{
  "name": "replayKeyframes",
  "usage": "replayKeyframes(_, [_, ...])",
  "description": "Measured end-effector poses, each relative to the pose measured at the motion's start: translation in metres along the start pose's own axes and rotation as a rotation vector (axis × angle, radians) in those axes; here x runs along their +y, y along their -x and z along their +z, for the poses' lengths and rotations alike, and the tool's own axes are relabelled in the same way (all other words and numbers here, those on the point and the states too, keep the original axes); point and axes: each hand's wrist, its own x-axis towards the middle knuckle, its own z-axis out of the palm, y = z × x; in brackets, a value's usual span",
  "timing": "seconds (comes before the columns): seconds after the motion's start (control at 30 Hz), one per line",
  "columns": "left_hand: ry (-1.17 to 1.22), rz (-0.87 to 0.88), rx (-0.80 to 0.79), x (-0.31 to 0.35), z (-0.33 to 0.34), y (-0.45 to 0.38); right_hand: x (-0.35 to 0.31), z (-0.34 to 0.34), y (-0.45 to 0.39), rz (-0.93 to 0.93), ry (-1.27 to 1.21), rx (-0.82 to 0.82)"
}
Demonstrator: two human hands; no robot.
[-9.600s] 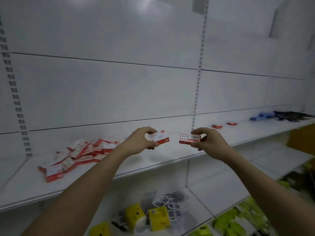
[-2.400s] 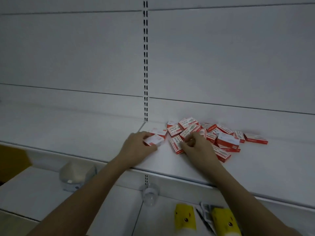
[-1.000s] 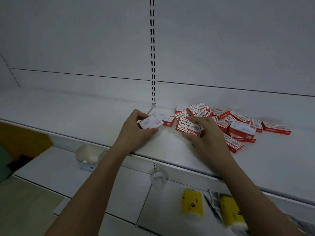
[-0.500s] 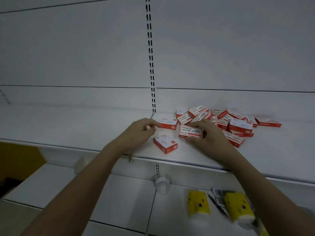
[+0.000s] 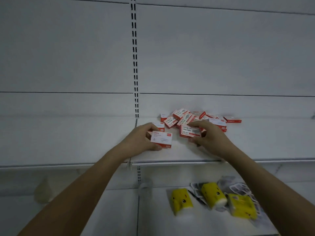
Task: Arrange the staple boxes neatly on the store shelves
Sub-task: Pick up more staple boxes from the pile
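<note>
A loose heap of several red-and-white staple boxes (image 5: 196,116) lies on the white shelf (image 5: 85,147), just right of the slotted upright. My left hand (image 5: 143,138) grips one staple box (image 5: 161,139), white face toward me, standing on its edge near the shelf front. My right hand (image 5: 208,135) holds another staple box (image 5: 190,131), printed face toward me, close to the heap's front. The two held boxes sit side by side with a small gap. One more box (image 5: 159,126) stands just behind my left fingers.
The slotted upright (image 5: 134,65) runs up the back panel. On the lower shelf (image 5: 110,210) lie three yellow packs (image 5: 213,195) on some plastic packets, a clear round holder (image 5: 144,186) and a pale object (image 5: 42,191) at left.
My left hand has picked up the box that lay flat on the shelf and stood it on edge. My right hand keeps its box and has shifted slightly toward the left one.
</note>
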Motion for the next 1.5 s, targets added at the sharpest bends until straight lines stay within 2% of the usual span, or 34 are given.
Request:
replayKeyframes(0.17, [0.282, 0.051, 0.031, 0.018, 0.024, -0.018, 0.001, -0.033, 0.023, 0.079, 0.019, 0.081])
replayKeyframes(0.3, [0.351, 0.127, 0.018, 0.054, 0.05, -0.029, 0.014, -0.069, 0.048, 0.16, 0.026, 0.171])
replayKeyframes(0.6, [0.265, 0.227, -0.09, 0.163, 0.133, -0.047, 0.073, -0.169, 0.131, 0.232, 0.133, 0.285])
replayKeyframes(1.13, [0.221, 0.381, -0.173, 0.405, 0.382, -0.03, 0.228, -0.401, 0.352, 0.382, 0.328, 0.418])
replayKeyframes(1.5, [0.239, 0.435, -0.232, 0.483, 0.506, -0.096, 0.34, -0.48, 0.383, 0.458, 0.361, 0.461])
